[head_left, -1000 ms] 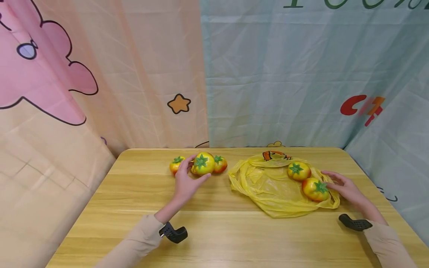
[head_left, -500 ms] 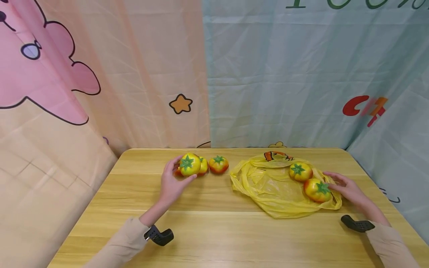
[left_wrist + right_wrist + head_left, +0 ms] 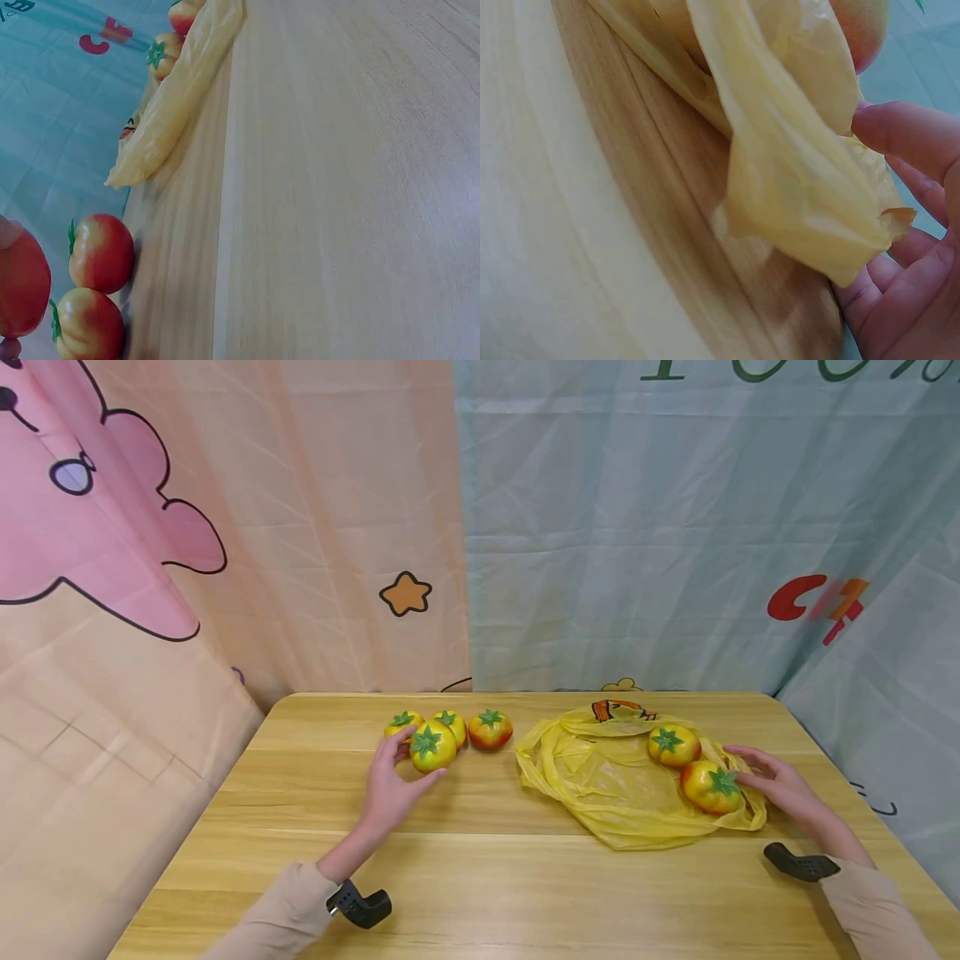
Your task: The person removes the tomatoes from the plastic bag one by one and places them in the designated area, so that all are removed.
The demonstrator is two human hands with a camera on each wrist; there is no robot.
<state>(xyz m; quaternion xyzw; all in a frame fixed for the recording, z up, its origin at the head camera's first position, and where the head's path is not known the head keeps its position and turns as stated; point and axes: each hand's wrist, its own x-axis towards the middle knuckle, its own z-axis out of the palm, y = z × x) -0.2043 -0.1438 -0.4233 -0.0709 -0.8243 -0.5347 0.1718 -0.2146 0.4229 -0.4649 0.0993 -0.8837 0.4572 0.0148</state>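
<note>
My left hand [image 3: 390,789] holds a yellow-and-red tomato [image 3: 432,747] with a green star-shaped top, in front of two other tomatoes that it partly hides. One of those, a yellow tomato [image 3: 452,723], shows behind it; a redder tomato [image 3: 491,729] lies just to the right. At the right, two more tomatoes [image 3: 673,745] lie on a flattened yellow plastic bag [image 3: 592,777]. My right hand [image 3: 780,787] rests at the bag's right edge, thumb by the nearer tomato [image 3: 707,787]. In the right wrist view, its thumb touches the bag film, with the fingers spread behind.
The wooden table [image 3: 540,893] carries all of this. A printed curtain [image 3: 360,510] hangs along its back edge and down both sides. Each wrist wears a black camera mount [image 3: 360,906].
My left hand carries its tomato left, away from the redder one, then slightly toward me, uncovering the leftmost tomato. The right hand and bag stay in place.
</note>
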